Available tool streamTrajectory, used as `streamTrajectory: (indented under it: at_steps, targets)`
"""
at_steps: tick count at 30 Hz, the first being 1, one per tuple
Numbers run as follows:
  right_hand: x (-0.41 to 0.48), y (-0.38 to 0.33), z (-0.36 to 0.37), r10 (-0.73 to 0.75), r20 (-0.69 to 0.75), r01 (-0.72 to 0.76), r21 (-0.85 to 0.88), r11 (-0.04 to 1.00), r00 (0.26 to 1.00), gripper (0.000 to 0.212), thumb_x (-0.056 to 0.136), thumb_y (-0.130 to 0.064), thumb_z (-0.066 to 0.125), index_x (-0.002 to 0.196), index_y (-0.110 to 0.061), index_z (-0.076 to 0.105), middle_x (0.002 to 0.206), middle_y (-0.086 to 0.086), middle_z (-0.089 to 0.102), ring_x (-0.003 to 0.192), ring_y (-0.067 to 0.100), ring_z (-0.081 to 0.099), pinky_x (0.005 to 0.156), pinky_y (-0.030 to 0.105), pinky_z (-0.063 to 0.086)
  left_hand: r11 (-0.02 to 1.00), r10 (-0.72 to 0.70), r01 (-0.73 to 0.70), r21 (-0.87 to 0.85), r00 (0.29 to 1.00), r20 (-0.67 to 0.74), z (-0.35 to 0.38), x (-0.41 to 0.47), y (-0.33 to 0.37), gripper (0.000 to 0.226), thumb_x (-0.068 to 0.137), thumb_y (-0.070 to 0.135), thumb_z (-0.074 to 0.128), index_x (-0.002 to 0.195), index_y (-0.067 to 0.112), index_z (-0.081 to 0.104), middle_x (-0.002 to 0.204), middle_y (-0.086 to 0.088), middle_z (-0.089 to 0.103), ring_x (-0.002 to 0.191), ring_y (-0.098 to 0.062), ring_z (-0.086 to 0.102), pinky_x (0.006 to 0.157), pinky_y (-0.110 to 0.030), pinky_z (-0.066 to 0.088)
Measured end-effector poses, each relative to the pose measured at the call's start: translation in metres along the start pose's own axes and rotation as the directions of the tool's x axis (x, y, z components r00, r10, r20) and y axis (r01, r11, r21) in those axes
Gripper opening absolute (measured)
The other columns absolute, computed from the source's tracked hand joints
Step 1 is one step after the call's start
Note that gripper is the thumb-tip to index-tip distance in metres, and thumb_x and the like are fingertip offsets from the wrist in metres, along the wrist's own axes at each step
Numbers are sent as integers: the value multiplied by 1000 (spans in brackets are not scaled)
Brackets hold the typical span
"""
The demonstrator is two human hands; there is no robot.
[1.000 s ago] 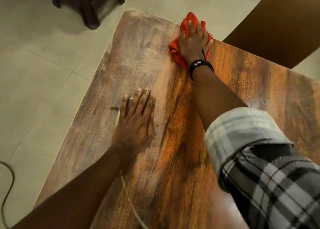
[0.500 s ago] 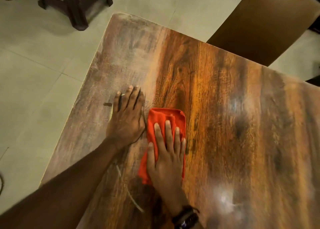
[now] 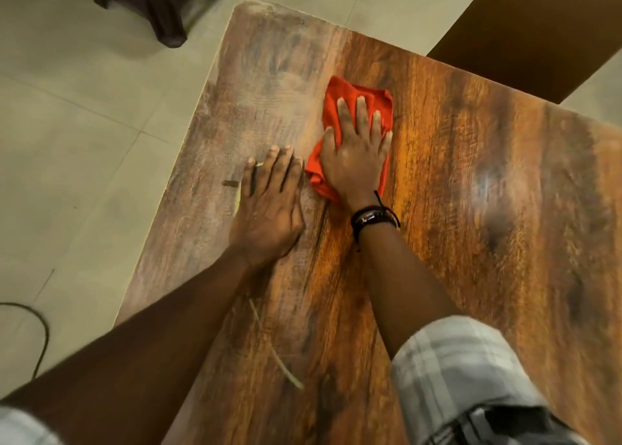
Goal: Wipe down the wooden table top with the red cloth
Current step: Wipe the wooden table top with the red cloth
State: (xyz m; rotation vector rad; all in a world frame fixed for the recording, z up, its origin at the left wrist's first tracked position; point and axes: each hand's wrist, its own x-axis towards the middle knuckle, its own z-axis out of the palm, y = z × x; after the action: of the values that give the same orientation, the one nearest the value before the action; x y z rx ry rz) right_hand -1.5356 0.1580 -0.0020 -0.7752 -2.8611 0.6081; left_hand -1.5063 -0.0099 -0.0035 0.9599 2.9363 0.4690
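Note:
The wooden table top (image 3: 471,209) fills the middle and right of the head view; its left strip looks pale and dusty, the rest is glossy orange-brown. The crumpled red cloth (image 3: 340,94) lies on the table left of centre. My right hand (image 3: 356,152) presses flat on the cloth, fingers spread and pointing away from me, a dark wristband at the wrist. My left hand (image 3: 269,202) rests flat on the bare wood just left of the cloth, fingers together, holding nothing. Most of the cloth is hidden under my right palm.
A pale scratch or fibre (image 3: 276,353) lies on the wood near my left forearm. Dark wooden furniture legs (image 3: 161,10) stand on the tiled floor at top left. A brown panel (image 3: 538,30) sits beyond the table's far edge. A cable (image 3: 37,327) curves on the floor at left.
My right hand slid the cloth from the far edge back toward me beside my left hand, and has now pushed it forward again. My left hand has stayed planted.

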Motion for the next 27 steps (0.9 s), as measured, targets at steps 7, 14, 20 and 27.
streamTrajectory:
  at_steps: [7, 14, 20, 27]
  targets:
    - [-63, -1, -2, 0, 14, 0, 1, 1000, 1000, 60, 98, -45, 33, 156, -32, 29, 167, -1, 15, 155, 30, 9, 123, 51, 1, 995, 4, 0, -96, 999, 44, -12, -3, 1, 64, 96, 33, 19, 153, 6, 32, 162, -14, 28, 153, -28, 15, 124, -52, 9]
    - [-241, 5, -9, -14, -24, 13, -49, 999, 1000, 57, 100, -44, 35, 156, -33, 29, 167, -3, 17, 155, 27, 11, 123, 53, 13, 987, -14, 5, -158, 998, -55, -34, -79, -20, 50, 99, 32, 38, 140, 6, 51, 148, -14, 49, 141, -31, 39, 117, -55, 23]
    - [-335, -3, -12, 23, -30, -25, -81, 996, 999, 59, 99, -41, 43, 156, -32, 30, 167, -3, 17, 155, 24, 10, 121, 55, 17, 1000, -24, 24, -4, 1000, 2, -47, -168, -54, 58, 99, 40, 36, 147, 9, 45, 154, -12, 43, 146, -33, 32, 118, -59, 19]
    - [-252, -6, -6, 8, -77, -14, -87, 996, 997, 58, 95, -41, 42, 152, -29, 40, 163, 2, 30, 152, 30, 22, 121, 59, 16, 999, 10, -11, 35, 1000, 25, -39, -163, -54, 60, 97, 44, 40, 147, 12, 47, 156, -9, 42, 147, -32, 31, 117, -65, 16]
